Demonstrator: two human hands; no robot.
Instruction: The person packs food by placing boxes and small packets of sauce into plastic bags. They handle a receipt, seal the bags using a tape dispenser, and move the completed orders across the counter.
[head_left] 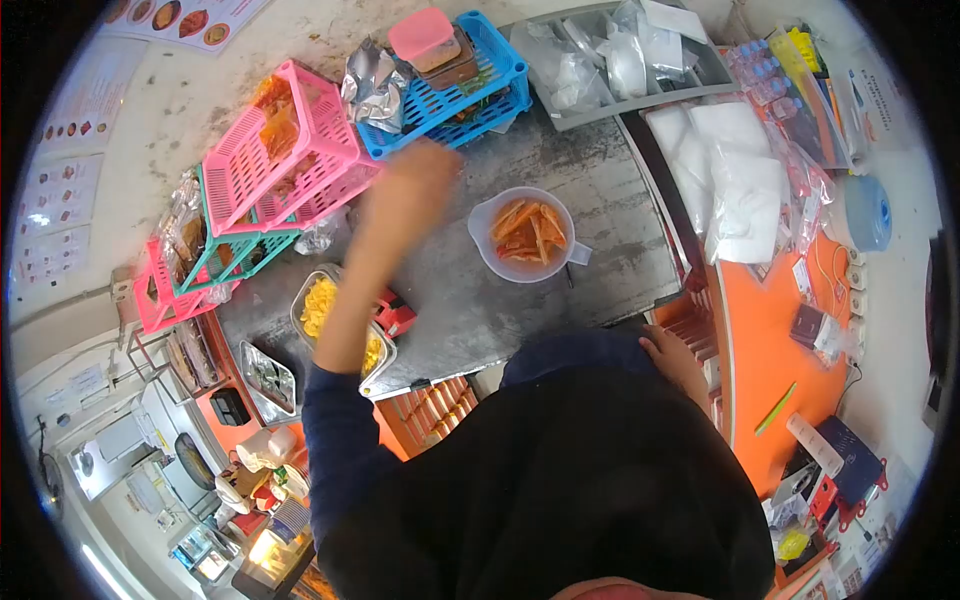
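My left hand (424,178) reaches across the dark counter, just in front of the blue basket (440,124) and beside the pink basket (335,130). Motion smears its fingers, and whatever may be in them is hidden. Near the counter's front edge, my right hand (676,358) hangs low with loosely spread fingers and nothing visible in it. Between the hands stands a translucent measuring jug (483,222) holding orange-red strips in liquid. Under my left forearm, partly covered, is a tray of yellow pieces (318,305) with a red object (397,314) at its side.
Crumpled foil (374,84) and a pink-lidded container (422,38) sit on the blue basket. A grey divided tray (570,122) holds plastic bags and utensils. White packs (745,185) lie at the right. A metal tray (267,378) is at the left, near a green basket (215,262).
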